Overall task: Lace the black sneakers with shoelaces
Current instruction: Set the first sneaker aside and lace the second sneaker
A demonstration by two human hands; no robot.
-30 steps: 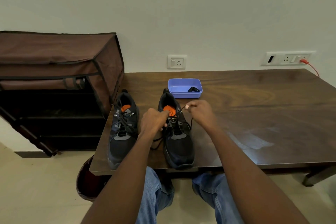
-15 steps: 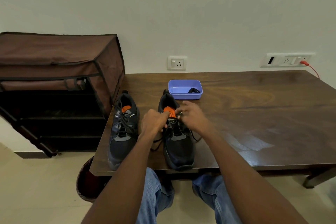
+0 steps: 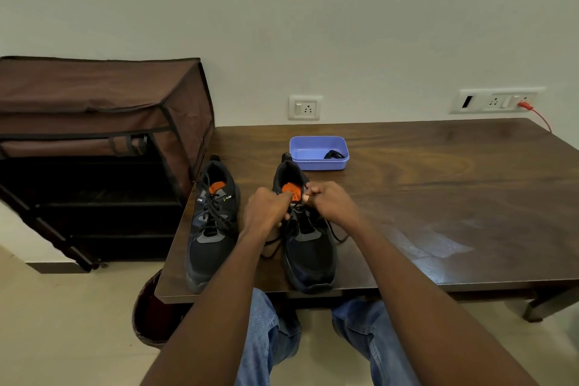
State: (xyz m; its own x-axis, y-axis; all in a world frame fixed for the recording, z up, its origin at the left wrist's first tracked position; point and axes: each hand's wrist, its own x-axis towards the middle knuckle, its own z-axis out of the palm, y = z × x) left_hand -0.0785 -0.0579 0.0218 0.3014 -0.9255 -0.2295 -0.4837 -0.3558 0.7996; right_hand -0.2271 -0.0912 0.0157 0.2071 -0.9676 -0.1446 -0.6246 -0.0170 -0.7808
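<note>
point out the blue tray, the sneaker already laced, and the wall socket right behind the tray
blue tray (image 3: 313,163): head view, on its near wall.
laced sneaker (image 3: 206,255): head view, on its black toe.
wall socket (image 3: 305,107): head view, on the middle of its white plate.

I see my forearms bare with no sleeves showing, and blue jeans, probably denim, covering both knees below.

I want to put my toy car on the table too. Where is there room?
The wide right half of the table is bare, right of the blue tray and the right sneaker. It is crowded on the left, where both hands work beside the left sneaker.
</note>
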